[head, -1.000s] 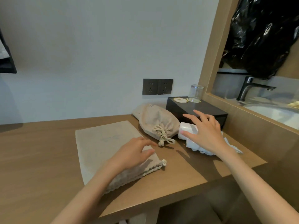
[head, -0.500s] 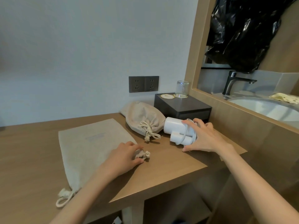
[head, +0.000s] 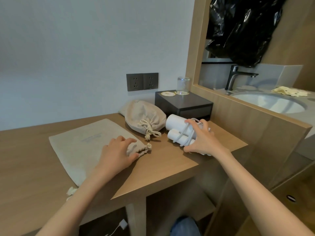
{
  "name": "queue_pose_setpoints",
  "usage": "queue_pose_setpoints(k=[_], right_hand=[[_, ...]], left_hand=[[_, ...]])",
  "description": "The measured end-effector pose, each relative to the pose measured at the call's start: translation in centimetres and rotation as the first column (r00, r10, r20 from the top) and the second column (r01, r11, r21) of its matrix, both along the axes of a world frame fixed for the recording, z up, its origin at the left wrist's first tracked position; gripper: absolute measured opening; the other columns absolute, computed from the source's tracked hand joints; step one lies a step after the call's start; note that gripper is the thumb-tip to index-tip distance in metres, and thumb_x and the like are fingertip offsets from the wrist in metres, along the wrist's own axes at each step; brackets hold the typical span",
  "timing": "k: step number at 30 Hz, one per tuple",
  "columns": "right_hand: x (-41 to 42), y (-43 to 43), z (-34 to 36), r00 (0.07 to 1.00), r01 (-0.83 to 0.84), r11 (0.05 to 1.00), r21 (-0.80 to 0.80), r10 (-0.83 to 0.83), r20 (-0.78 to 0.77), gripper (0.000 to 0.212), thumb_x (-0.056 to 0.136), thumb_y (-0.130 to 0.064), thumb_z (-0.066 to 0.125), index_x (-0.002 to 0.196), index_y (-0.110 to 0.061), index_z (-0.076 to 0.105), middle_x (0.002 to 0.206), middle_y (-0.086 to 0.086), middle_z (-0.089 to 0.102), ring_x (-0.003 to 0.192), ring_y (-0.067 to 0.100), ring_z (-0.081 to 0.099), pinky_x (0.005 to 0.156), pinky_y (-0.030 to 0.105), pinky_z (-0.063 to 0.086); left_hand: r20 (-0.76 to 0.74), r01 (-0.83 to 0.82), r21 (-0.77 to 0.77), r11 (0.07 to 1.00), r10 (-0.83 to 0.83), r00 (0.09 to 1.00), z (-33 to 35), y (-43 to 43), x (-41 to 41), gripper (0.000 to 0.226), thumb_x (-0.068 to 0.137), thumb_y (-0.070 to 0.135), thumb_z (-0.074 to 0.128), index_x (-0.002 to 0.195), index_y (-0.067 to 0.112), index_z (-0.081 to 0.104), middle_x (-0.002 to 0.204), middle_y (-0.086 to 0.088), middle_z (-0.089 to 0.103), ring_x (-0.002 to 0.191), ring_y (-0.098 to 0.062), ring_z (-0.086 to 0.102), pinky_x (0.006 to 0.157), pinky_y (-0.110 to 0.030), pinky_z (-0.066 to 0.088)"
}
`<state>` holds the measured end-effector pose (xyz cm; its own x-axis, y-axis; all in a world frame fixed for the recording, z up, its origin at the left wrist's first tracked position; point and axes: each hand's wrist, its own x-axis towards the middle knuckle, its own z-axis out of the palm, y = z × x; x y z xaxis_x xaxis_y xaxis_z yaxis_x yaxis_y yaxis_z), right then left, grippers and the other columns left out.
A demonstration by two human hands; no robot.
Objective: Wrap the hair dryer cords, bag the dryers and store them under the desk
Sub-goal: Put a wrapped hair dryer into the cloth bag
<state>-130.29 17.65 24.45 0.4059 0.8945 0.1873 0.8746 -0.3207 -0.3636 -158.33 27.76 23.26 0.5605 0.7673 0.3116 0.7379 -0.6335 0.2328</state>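
A white folded hair dryer [head: 177, 131], its white cord wound round it, lies on the wooden desk [head: 170, 164] at the right. My right hand [head: 202, 138] grips it from the right, fingers curled over the top. An empty flat beige drawstring bag [head: 81, 147] lies at the left; my left hand [head: 117, 150] pinches its gathered mouth. Behind them a filled, tied beige bag [head: 144, 118] rests near the wall.
A dark box [head: 185, 104] with an upturned glass [head: 183, 86] and a coaster stands at the back right, below a double wall socket [head: 142, 81]. A wooden partition [head: 255, 126] borders the desk's right side, with a sink [head: 272, 103] beyond. Open shelves lie under the desk.
My right hand closed round the dryer and drew it left, away from the box. My left hand slid to the empty bag's mouth and bunched it. The camera shifted right.
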Motion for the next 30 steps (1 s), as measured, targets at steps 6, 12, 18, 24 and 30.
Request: queue_pose_setpoints(k=[6,12,18,24,30], right_hand=[[-0.7,-0.6,-0.3,1.0,0.024,0.999,0.041,-0.023,-0.013,0.093,0.064,-0.041,0.081,0.136,-0.045,0.023,0.147,0.001,0.005,0.127,0.039,0.028,0.094,0.044,0.041],[-1.9,-1.1,-1.3,0.995,0.095,0.98,0.173,-0.097,0.001,0.087,0.061,-0.044,0.082,0.13,-0.044,0.029,0.144,0.004,0.015,0.119,0.035,0.037,0.088,0.039,0.046],[-2.4,-2.8,-2.3,0.996,0.09,0.944,0.318,-0.081,-0.04,0.082,0.058,-0.039,0.083,0.124,-0.042,0.034,0.14,0.0,0.02,0.116,0.029,0.039,0.086,0.036,0.049],[-3.8,-4.8,-1.4,0.981,0.006,0.898,0.441,0.08,-0.178,0.082,0.055,-0.033,0.085,0.119,-0.048,0.034,0.134,-0.009,0.023,0.113,0.014,0.039,0.084,0.029,0.051],[-6.3,-6.2,2.4,0.814,-0.261,0.844,0.468,0.453,-0.364,0.081,0.06,-0.02,0.085,0.121,-0.048,0.038,0.137,-0.015,0.028,0.121,-0.001,0.034,0.087,0.018,0.041]], left_hand=[[0.074,0.009,-0.025,1.0,-0.007,0.997,0.2,-0.7,-1.6,0.042,0.084,0.044,0.061,0.123,0.033,0.052,0.099,0.008,0.057,0.093,-0.011,0.054,0.068,-0.025,0.041],[0.134,-0.019,-0.002,1.0,0.019,0.991,0.6,-0.7,-2.1,0.022,0.088,0.042,0.056,0.108,0.032,0.061,0.087,0.015,0.063,0.088,-0.009,0.055,0.066,-0.026,0.04],[0.172,-0.034,-0.022,0.999,0.037,0.984,1.1,-0.3,-2.4,0.016,0.087,0.044,0.058,0.091,0.033,0.069,0.081,0.015,0.067,0.081,-0.009,0.06,0.066,-0.027,0.044],[0.481,0.079,-0.272,0.959,0.064,0.874,2.1,-0.3,-2.0,0.013,0.084,0.034,0.067,0.083,0.024,0.076,0.075,0.008,0.073,0.066,-0.009,0.066,0.065,-0.032,0.058],[0.618,0.178,-0.426,0.887,0.141,0.773,3.7,0.2,-0.1,0.008,0.083,0.022,0.071,0.089,0.018,0.075,0.066,0.002,0.068,0.052,-0.003,0.059,0.049,-0.013,0.049]])
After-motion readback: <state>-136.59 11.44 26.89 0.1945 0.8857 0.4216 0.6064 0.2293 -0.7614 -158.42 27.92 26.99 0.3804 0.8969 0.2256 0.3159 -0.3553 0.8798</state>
